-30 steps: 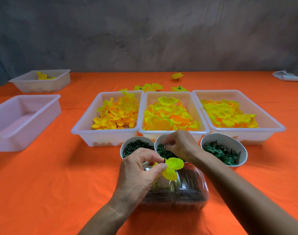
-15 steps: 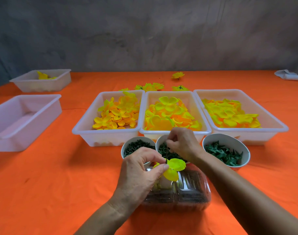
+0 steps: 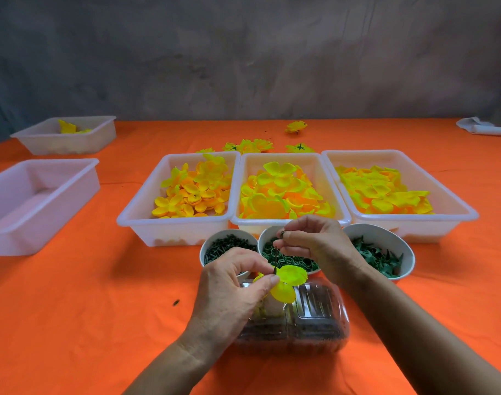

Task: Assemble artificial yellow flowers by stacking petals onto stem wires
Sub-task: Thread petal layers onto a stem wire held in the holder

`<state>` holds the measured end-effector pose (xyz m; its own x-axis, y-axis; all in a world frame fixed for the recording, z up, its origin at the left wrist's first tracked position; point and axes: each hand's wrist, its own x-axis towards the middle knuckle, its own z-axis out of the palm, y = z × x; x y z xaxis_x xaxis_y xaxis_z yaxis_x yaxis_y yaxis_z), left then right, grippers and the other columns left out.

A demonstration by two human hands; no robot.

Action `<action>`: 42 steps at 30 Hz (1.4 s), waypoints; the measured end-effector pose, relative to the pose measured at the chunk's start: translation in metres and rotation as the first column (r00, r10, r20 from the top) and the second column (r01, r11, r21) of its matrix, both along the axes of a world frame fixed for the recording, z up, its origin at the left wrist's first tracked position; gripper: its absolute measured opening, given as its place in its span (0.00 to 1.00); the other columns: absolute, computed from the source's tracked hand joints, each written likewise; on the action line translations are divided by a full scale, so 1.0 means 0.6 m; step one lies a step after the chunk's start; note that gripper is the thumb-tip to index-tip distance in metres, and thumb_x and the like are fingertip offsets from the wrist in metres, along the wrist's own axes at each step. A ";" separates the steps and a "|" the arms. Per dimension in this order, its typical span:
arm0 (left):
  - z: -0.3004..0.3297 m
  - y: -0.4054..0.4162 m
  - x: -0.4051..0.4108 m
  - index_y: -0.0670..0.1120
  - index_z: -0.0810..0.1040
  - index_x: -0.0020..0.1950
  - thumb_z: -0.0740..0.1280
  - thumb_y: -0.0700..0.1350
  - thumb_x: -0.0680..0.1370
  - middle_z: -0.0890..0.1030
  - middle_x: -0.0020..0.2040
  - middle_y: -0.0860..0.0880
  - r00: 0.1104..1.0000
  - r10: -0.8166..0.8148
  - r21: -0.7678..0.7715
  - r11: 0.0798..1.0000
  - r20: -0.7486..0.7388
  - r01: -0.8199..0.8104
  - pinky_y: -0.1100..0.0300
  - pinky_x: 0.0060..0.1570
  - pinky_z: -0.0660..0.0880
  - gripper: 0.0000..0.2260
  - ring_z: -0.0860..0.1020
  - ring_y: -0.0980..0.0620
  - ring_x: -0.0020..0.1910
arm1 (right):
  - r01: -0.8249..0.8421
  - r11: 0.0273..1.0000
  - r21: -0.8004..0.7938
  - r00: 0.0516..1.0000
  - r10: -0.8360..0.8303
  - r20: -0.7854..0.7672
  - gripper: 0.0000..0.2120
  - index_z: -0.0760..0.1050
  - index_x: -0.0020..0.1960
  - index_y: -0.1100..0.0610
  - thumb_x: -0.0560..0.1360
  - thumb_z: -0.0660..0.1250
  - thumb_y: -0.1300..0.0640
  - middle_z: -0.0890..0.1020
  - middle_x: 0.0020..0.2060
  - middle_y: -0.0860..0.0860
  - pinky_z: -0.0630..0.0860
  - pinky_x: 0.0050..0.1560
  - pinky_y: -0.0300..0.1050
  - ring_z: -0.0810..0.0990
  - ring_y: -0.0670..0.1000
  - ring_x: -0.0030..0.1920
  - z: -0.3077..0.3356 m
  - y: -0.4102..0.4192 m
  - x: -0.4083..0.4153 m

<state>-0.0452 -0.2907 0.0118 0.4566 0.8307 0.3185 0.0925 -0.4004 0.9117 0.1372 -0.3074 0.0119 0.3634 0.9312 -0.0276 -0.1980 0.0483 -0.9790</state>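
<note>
My left hand (image 3: 232, 286) pinches a thin dark stem wire (image 3: 275, 259) with a yellow-green petal piece (image 3: 289, 282) threaded on it, held above a clear plastic box (image 3: 314, 323). My right hand (image 3: 314, 243) hovers over the middle white bowl (image 3: 265, 238) of green rings and pinches a small green ring (image 3: 282, 234) between thumb and forefinger, just above and right of the wire's tip. Behind the bowls stand three white trays of yellow petals: left (image 3: 140, 218), middle (image 3: 245, 220), right (image 3: 457, 215).
A bowl of dark green pins (image 3: 212, 243) sits left of the middle bowl, a bowl of green calyx pieces (image 3: 397, 243) to its right. Two more white trays (image 3: 44, 201) (image 3: 101, 129) stand at the left. Finished flowers (image 3: 252, 145) lie behind the trays. A white cloth (image 3: 483, 128) lies far right.
My right hand has lifted out of the middle bowl with a green ring and come up toward the wire tip. My left hand has kept the wire and petal nearly still.
</note>
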 end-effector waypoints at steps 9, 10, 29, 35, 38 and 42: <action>-0.003 0.003 0.000 0.49 0.83 0.35 0.77 0.36 0.66 0.81 0.42 0.58 1.000 -0.004 0.003 1.000 -0.001 0.004 0.45 0.47 0.79 0.08 0.81 0.57 0.43 | -0.022 0.996 0.082 0.999 0.026 -0.045 0.09 0.78 0.44 0.60 0.63 0.71 0.63 0.85 0.38 0.55 0.80 0.39 0.39 0.84 0.50 0.39 0.008 -0.018 0.002; -0.003 0.003 0.000 0.49 0.83 0.35 0.77 0.36 0.66 0.81 0.42 0.57 1.000 -0.004 -0.003 1.000 0.001 0.004 0.45 0.47 0.79 0.08 0.81 0.57 0.44 | -0.026 0.995 0.100 0.999 0.029 -0.034 0.10 0.79 0.44 0.60 0.62 0.72 0.63 0.85 0.38 0.55 0.80 0.40 0.39 0.84 0.50 0.39 0.010 -0.022 0.001; -0.008 0.006 -0.002 0.49 0.83 0.36 0.77 0.37 0.67 0.82 0.42 0.57 1.000 -0.012 -0.014 1.000 0.014 0.012 0.47 0.48 0.79 0.07 0.81 0.57 0.44 | -0.151 0.959 0.240 0.982 0.116 0.152 0.11 0.81 0.42 0.61 0.60 0.72 0.68 0.85 0.39 0.56 0.78 0.40 0.37 0.83 0.48 0.39 0.039 -0.093 -0.053; -0.010 0.007 -0.001 0.51 0.83 0.36 0.77 0.37 0.67 0.82 0.42 0.57 1.000 -0.012 0.006 1.000 0.019 0.012 0.47 0.48 0.80 0.09 0.81 0.57 0.44 | -0.106 0.950 0.294 0.990 0.073 0.119 0.09 0.83 0.40 0.60 0.60 0.73 0.67 0.85 0.39 0.56 0.78 0.40 0.37 0.84 0.49 0.40 0.035 -0.090 -0.059; -0.012 0.008 -0.002 0.52 0.83 0.38 0.77 0.38 0.67 0.82 0.42 0.57 1.000 -0.022 0.009 1.000 0.014 0.022 0.47 0.48 0.80 0.09 0.81 0.57 0.44 | -0.058 0.948 0.313 0.994 0.026 0.105 0.09 0.83 0.39 0.58 0.60 0.74 0.66 0.85 0.37 0.53 0.77 0.37 0.36 0.83 0.46 0.37 0.037 -0.089 -0.061; -0.013 0.008 -0.001 0.54 0.83 0.39 0.76 0.44 0.66 0.82 0.42 0.58 1.000 -0.019 0.016 1.000 0.013 0.019 0.45 0.48 0.79 0.06 0.81 0.56 0.45 | -0.057 0.949 0.310 0.994 0.026 0.103 0.10 0.83 0.39 0.57 0.60 0.75 0.66 0.85 0.37 0.51 0.76 0.36 0.35 0.83 0.45 0.37 0.038 -0.088 -0.063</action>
